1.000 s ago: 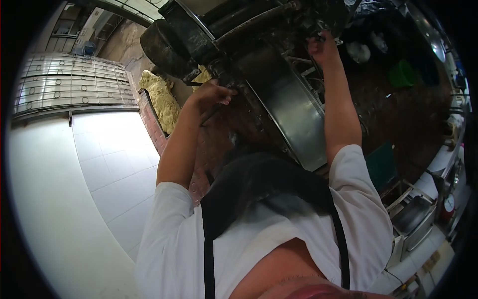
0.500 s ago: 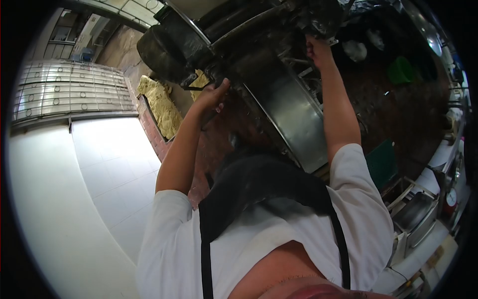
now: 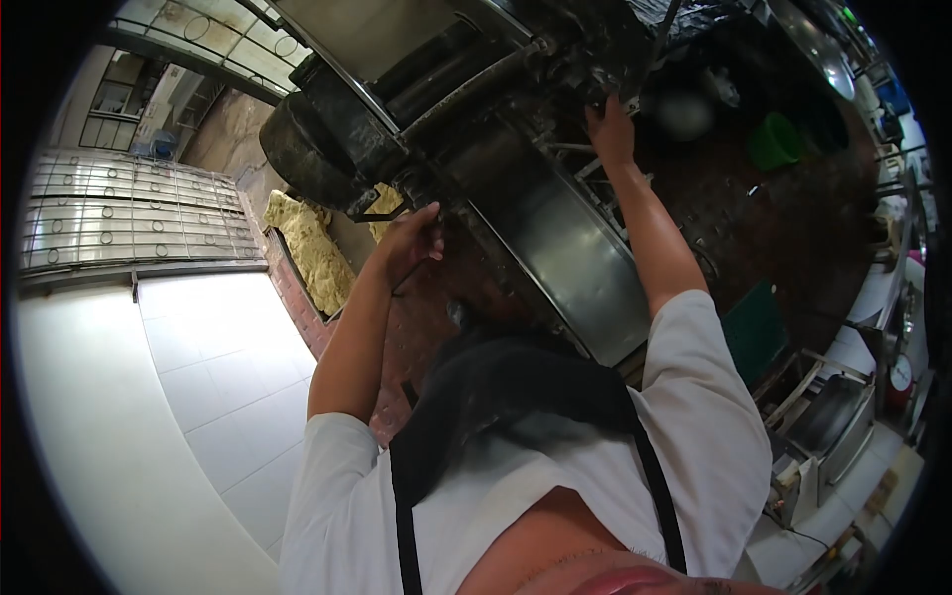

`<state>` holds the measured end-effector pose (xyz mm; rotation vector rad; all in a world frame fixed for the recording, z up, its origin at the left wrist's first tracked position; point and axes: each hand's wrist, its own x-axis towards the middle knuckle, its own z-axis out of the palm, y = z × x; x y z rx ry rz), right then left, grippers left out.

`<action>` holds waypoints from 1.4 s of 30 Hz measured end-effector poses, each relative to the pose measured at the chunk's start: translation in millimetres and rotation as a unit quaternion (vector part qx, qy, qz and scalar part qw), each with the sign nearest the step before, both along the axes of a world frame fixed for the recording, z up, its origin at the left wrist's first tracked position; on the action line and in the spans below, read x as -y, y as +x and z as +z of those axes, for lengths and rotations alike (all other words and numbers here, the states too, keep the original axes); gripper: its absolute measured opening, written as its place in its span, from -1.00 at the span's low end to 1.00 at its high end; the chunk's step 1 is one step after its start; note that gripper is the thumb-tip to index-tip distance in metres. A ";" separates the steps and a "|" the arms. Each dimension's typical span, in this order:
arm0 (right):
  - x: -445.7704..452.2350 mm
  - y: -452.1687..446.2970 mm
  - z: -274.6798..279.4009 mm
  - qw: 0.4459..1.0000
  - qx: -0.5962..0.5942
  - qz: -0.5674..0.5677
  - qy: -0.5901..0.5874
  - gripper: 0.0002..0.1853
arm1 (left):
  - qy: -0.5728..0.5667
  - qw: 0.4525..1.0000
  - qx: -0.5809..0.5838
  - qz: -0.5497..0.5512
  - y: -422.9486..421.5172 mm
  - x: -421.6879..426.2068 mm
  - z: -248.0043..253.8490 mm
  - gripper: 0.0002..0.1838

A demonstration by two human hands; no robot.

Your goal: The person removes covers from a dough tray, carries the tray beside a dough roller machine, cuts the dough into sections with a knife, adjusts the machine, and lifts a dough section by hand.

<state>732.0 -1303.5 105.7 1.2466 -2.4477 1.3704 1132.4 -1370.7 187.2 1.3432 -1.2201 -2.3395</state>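
A large dark, greasy machine [image 3: 466, 89] with rollers and a drum fills the top of the head view. My left hand [image 3: 410, 241] is at its lower left side, fingers curled and thumb pointing up towards the frame. A thin dark rod [image 3: 405, 282] sticks out below that hand; what the fingers close on is hidden. My right hand [image 3: 612, 134] reaches up to the machine's right end, fingers bent against a dark part that I cannot make out. Between my arms a smooth metal sheet [image 3: 585, 273] slopes down from the machine.
Yellow dough-like lumps [image 3: 312, 253] lie in a tray at left, beside a white tiled surface [image 3: 223, 367]. On the right are a green bucket [image 3: 773, 144], a dark green board [image 3: 754, 327], a metal pan [image 3: 828, 416] and a dial scale [image 3: 899, 375]. The floor is red brick.
The view has shifted, so the machine and the yellow lumps sit slightly further left. My left hand appears a little lower in view; both hands stay at the machine.
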 end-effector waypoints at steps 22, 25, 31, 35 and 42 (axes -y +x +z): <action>-0.7 -6.1 10.3 0.996 -0.042 0.019 0.077 -0.46 | 0.018 0.999 0.007 0.026 -2.5 -2.2 -17.1 -0.58; -3.3 -4.5 14.6 0.994 -0.039 0.030 0.096 -0.46 | 0.021 0.999 0.008 0.023 -2.0 -2.3 -14.3 -0.58; -19.0 10.9 54.9 0.983 0.031 -0.010 0.178 -0.49 | 0.053 0.995 -0.026 0.076 14.1 -6.1 -3.7 -0.53; -19.7 29.7 70.9 0.997 -0.066 0.018 -0.019 -0.52 | 0.047 0.997 -0.004 0.062 6.6 -13.5 4.5 -0.56; 63.1 73.9 158.2 0.966 -0.106 0.156 -0.177 -0.67 | 0.045 0.997 -0.032 0.050 1.3 -9.0 -8.3 -0.59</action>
